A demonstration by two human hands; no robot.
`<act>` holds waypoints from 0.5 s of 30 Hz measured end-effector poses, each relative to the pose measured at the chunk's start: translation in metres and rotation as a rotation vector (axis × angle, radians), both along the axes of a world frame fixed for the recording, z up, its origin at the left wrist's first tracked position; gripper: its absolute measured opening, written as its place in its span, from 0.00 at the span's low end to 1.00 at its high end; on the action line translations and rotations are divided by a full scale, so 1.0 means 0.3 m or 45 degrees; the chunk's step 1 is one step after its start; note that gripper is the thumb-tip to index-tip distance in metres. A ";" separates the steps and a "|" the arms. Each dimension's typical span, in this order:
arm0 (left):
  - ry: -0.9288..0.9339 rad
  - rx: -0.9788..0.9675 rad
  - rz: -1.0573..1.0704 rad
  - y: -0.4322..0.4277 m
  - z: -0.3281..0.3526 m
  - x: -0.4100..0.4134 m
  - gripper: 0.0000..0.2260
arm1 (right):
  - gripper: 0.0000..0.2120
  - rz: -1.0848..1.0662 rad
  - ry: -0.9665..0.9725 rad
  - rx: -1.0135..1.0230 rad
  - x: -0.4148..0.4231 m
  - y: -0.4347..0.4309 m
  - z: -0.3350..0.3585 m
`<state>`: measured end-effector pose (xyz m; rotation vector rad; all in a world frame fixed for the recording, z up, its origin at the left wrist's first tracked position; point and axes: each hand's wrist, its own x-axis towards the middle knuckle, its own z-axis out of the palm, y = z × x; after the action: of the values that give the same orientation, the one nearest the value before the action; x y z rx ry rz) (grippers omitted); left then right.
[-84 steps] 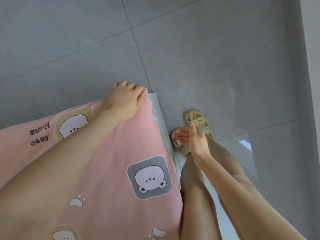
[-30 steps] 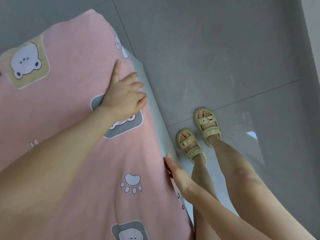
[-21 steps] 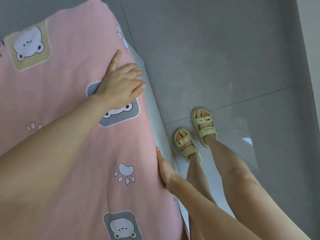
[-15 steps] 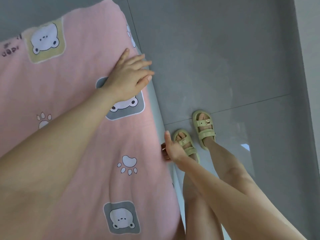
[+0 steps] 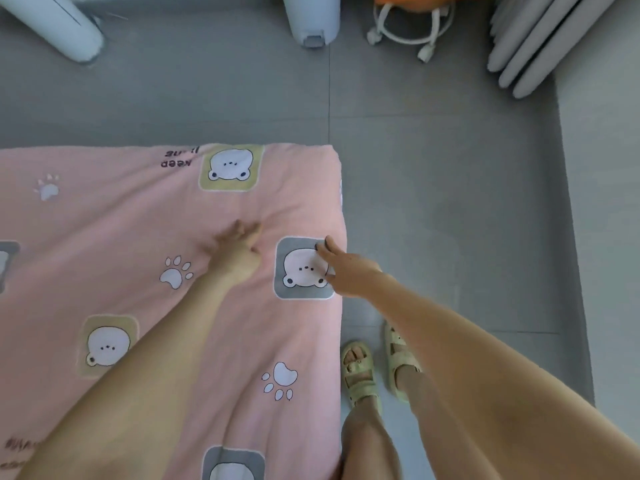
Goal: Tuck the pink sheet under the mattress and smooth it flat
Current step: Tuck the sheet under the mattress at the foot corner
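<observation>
Our pink sheet (image 5: 121, 216) lies spread over the bed and reaches its far corner, ahead of both hands and a little to the right. It drops over the bed's right edge, just beside our right hand. Left of our left hand the sheet shows a white paw print (image 5: 175, 271), and nearer to us, under that forearm, a bear on a yellow patch (image 5: 107, 344).

Our left hand (image 5: 237, 252) rests on the sheet with the fingers stretched forward. It is blurred, yet nothing seems gripped. Soft creases fan out in the fabric just ahead of its fingertips.

Between the two hands sits a bear on a grey patch (image 5: 303, 268). Our right hand (image 5: 341, 268) lies at that patch's right side with straight, spread fingers touching the fabric and holding nothing.

Below the right forearm, on the grey tiled floor (image 5: 433, 202), stand our feet in pale green sandals (image 5: 358, 374), close beside the bed.

Well beyond the hands, a white cylinder (image 5: 311, 19) stands on the floor. To its right lies a coiled white cable (image 5: 412, 26), and farther right leans a stack of pale grey folded panels (image 5: 530, 39).
</observation>
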<state>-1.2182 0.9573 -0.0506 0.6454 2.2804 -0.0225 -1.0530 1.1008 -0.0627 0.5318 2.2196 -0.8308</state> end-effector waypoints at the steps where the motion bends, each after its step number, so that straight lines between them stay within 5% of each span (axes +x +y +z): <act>1: -0.009 0.074 0.049 -0.002 0.017 -0.015 0.22 | 0.22 0.006 -0.028 0.016 -0.030 0.037 0.021; 3: 0.072 0.190 0.201 0.006 0.063 -0.049 0.18 | 0.13 -0.082 0.106 0.165 -0.111 0.119 0.089; 6: 0.237 0.248 0.291 0.057 0.123 -0.110 0.12 | 0.14 -0.196 0.316 0.257 -0.235 0.237 0.194; 15: 0.467 0.285 0.644 0.268 0.210 -0.382 0.13 | 0.13 -0.172 0.380 -0.034 -0.549 0.482 0.274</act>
<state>-1.3327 1.0376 0.0124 0.1624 2.7685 0.3914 -1.2176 1.2453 0.0196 0.5817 2.4585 -1.0677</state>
